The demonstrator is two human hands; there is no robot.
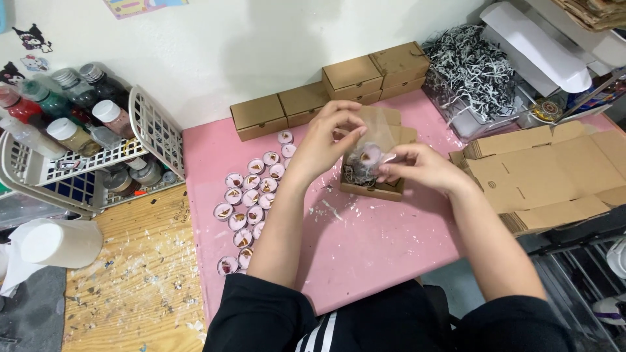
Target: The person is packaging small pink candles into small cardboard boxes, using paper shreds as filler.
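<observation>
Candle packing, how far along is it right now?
Done: closed brown boxes line the wall. In hand: both hands, left hand and right hand, hold a clear bag with a small candle over an open box. Left: many small candles lie loose on the pink mat.

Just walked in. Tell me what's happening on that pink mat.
A person's left hand and right hand hold a small clear bag with a round pale candle inside, above an open brown box lined with shredded paper. More small candles lie in rows on the pink mat. Closed brown boxes stand along the wall.
</observation>
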